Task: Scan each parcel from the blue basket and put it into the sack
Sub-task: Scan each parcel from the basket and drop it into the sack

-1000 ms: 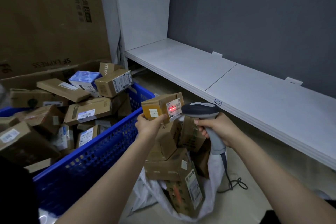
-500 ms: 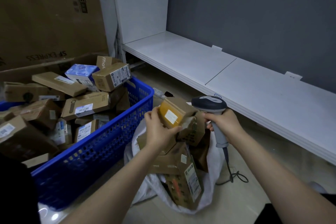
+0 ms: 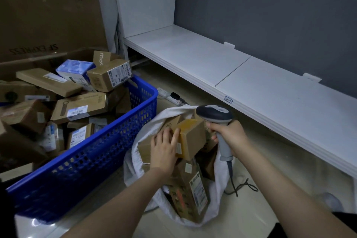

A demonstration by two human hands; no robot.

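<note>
- Left hand [image 3: 164,149]: fingers almost straight, laid against the left side of a small parcel [image 3: 191,137]; the thumb is hidden.
- The parcel sits tilted on top of the boxes [image 3: 193,189] piled in the white sack [image 3: 133,152].
- Right hand [image 3: 230,135]: wrapped round the handle of the scanner [image 3: 216,115], just right of the parcel.
- The scanner's cable [image 3: 239,187] trails onto the floor.
- The blue basket [image 3: 108,141], just left of the sack, is heaped with parcels [image 3: 81,106].
- A white shelf [image 3: 251,83] runs along the right.
</note>
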